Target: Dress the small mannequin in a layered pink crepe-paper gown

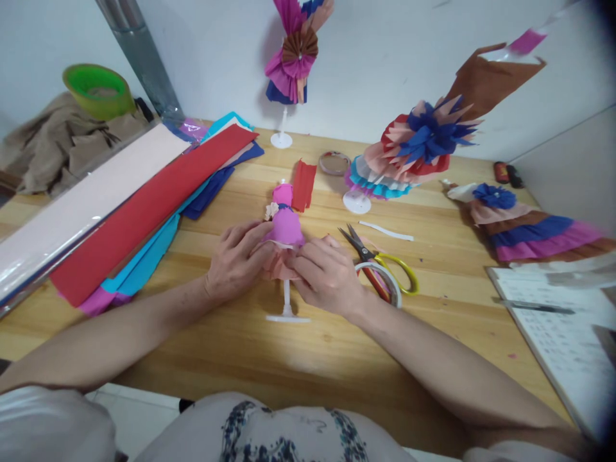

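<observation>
A small doll form (pixel 285 221) on a white stand (pixel 287 317) wears a magenta paper dress with a pale pink ruffle at the hem. My left hand (pixel 235 260) grips the skirt from the left, fingers curled against the paper. On the other side, my right hand (pixel 326 276) pinches the pink ruffle. A red crepe strip (pixel 304 185) lies just behind the doll. Scissors with yellow-green handles (pixel 380 260) and a roll of white tape (pixel 391 282) rest by my right wrist.
Long sheets of crepe paper (pixel 135 205) lie stacked at the left. Finished paper dresses stand at the back (pixel 292 58), the centre right (pixel 414 151) and lie at the far right (pixel 529 224). A notebook with a pen (pixel 558 321) sits at the right edge.
</observation>
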Tool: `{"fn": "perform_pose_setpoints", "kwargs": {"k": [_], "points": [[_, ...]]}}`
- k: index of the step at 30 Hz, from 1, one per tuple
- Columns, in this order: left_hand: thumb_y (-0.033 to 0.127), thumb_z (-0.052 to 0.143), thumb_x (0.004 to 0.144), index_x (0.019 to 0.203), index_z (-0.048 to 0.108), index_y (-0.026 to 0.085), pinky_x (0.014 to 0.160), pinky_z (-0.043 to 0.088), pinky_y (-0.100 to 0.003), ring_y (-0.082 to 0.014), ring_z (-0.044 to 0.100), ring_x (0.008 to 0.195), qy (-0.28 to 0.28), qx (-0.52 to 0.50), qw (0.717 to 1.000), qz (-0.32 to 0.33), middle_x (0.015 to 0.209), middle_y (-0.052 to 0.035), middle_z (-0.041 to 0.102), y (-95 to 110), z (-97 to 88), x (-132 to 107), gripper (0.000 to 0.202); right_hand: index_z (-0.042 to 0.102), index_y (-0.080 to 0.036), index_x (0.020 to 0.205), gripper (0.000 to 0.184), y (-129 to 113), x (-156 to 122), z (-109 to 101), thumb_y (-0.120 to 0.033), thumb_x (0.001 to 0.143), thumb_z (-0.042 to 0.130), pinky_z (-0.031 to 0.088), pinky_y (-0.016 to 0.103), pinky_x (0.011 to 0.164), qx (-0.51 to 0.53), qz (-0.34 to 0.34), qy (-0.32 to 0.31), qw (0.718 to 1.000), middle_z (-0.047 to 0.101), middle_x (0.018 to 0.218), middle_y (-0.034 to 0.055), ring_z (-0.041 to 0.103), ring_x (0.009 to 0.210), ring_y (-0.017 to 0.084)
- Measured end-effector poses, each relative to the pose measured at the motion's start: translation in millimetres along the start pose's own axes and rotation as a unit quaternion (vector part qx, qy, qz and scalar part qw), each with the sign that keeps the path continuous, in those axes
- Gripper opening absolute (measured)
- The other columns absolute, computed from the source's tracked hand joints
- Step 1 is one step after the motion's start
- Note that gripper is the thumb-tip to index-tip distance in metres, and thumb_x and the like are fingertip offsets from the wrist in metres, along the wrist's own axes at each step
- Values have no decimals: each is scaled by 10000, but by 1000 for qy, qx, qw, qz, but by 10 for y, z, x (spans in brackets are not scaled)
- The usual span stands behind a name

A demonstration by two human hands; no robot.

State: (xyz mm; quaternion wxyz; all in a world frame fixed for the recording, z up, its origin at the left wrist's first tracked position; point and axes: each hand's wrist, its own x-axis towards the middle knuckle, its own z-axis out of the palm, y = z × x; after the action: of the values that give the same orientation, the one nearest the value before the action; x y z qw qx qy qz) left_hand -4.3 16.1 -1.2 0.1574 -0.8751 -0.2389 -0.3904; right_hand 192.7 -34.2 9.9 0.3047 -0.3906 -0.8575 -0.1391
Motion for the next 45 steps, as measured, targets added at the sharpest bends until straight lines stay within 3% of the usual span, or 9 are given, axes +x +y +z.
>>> {"fn": "perform_pose_setpoints", "kwargs": {"k": [4, 9, 17, 22, 26, 31, 36, 42, 45], "points": [[140, 583, 827, 876, 593, 210, 808, 533, -349, -220, 627, 1012, 4, -35, 999, -12, 1090, -92, 699, -12, 11, -23, 87, 630, -159, 777, 175, 2, -15, 18, -117, 840, 471, 316, 300, 605, 39, 46, 6, 998, 619, 678, 38, 512, 661, 160], [62, 539, 806, 894, 583, 189, 833, 544, -338, -210, 628, 1008, 5, -82, 996, -22, 1063, -114, 699, -6, 11, -29, 161, 633, -154, 775, 167, 7, -31, 27, -111, 825, 480, 348, 292, 601, 61, 77, 23, 995, 632, 663, 37, 540, 646, 157], [86, 571, 801, 952, 578, 167, 821, 562, -366, -235, 638, 996, 11, -104, 994, -3, 1034, -135, 704, -5, -20, -15, 171, 603, -170, 703, 164, 18, -13, 19, -136, 822, 496, 360, 300, 576, 58, 92, 47, 993, 578, 619, 31, 501, 599, 158], [109, 559, 828, 967, 585, 169, 800, 567, -357, -233, 642, 983, 13, -99, 995, 6, 1002, -123, 715, -7, -34, -31, 154, 623, -155, 850, 137, 23, -12, 37, -149, 786, 502, 402, 308, 602, 51, 107, 32, 992, 585, 710, 54, 518, 668, 187], [170, 593, 838, 1053, 594, 161, 789, 559, -358, -240, 649, 962, 4, -91, 996, 20, 1001, -121, 721, 4, -35, -35, 215, 595, -180, 720, 149, 9, 2, 30, -126, 800, 482, 398, 303, 594, 42, 103, 44, 993, 553, 666, 42, 498, 643, 177], [217, 609, 854, 1073, 586, 186, 822, 556, -342, -215, 654, 966, 10, -114, 993, 3, 988, -102, 722, 3, -26, -38, 223, 644, -154, 861, 142, -6, 42, 33, -166, 810, 512, 401, 325, 634, 35, 95, 18, 995, 618, 795, 81, 535, 749, 205], [165, 596, 844, 1060, 566, 177, 833, 555, -362, -222, 643, 999, 18, -141, 990, -8, 1041, -126, 703, -2, -22, -45, 219, 607, -182, 706, 184, 14, 43, 40, -127, 832, 486, 381, 315, 620, 26, 96, 55, 994, 595, 703, 51, 506, 681, 178], [324, 669, 795, 998, 544, 154, 706, 544, -355, -228, 639, 814, -1, -96, 995, -21, 902, -124, 687, 8, -13, -9, 293, 616, -177, 732, 154, 27, 27, 40, -107, 786, 490, 387, 317, 615, 40, 93, 73, 992, 606, 741, 67, 528, 710, 188], [295, 644, 815, 917, 548, 171, 638, 518, -312, -192, 608, 719, -1, -75, 996, -37, 809, -85, 667, 19, -14, 2, 187, 614, -181, 729, 166, 26, 22, 49, -93, 781, 482, 386, 314, 607, 43, 86, 73, 993, 607, 740, 63, 531, 704, 183]]}}
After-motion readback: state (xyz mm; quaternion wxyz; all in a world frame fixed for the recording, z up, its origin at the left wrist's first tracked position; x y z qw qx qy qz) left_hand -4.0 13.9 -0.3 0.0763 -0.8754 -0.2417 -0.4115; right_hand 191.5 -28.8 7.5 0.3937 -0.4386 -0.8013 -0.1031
